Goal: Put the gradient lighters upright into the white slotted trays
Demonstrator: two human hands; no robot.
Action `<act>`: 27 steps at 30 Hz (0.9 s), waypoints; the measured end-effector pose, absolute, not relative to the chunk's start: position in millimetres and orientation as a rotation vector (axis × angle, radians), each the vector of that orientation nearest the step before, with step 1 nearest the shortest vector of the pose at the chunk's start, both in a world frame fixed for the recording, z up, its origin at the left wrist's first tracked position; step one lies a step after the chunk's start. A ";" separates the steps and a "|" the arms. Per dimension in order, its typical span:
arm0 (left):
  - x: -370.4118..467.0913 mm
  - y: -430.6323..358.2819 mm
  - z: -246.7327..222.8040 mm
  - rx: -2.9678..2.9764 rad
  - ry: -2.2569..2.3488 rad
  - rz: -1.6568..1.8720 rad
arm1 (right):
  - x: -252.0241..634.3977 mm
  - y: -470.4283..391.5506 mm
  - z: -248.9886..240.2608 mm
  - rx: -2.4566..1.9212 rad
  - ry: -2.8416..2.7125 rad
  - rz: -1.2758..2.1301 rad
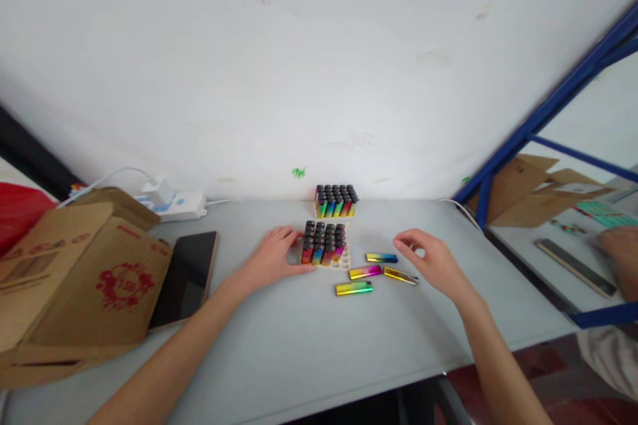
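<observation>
My left hand (275, 256) holds the left side of a white tray (343, 263), thumb along the front and fingers behind. Upright lighters (323, 246) with black tops fill most of this tray; bare slots show on its right side. Several loose lighters lie to the right: a blue-and-yellow lighter (381, 257), a pink-and-yellow lighter (365, 272), a gold lighter (401, 275) and a green-and-yellow lighter (353, 288). Just right of the blue-and-yellow one hovers my right hand (432, 261), fingers bent and thumb apart, with nothing visible in it.
Behind stands a second group of upright lighters (335, 202) against the wall. On the left are a cardboard box (94, 279), a dark tablet (184, 275) and a power strip (179, 206). A blue metal frame (538, 113) borders the right; beyond it, another person's hand (621, 255) shows.
</observation>
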State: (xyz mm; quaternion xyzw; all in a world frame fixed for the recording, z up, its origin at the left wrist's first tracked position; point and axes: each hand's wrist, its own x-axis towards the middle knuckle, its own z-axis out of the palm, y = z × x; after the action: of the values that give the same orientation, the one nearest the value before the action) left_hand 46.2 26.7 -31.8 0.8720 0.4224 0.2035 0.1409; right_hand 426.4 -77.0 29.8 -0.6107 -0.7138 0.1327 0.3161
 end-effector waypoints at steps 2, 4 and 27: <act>45.9 27.2 -31.8 2.530 1.201 0.595 | 432.6 -83.3 18.2 -1.594 -1.959 0.309; 46.0 27.1 -30.1 2.546 1.185 0.574 | 437.0 -84.6 7.0 -1.581 -1.994 0.254; 48.4 23.0 -24.8 2.602 1.177 0.520 | 394.7 -71.7 5.5 -1.328 -1.932 0.523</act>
State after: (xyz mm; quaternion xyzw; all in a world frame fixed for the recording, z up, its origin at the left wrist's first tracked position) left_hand 48.4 23.0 -24.8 0.8900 0.4025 0.1780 0.1193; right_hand 394.7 -71.7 5.5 -0.5154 -0.7499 0.2031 0.3616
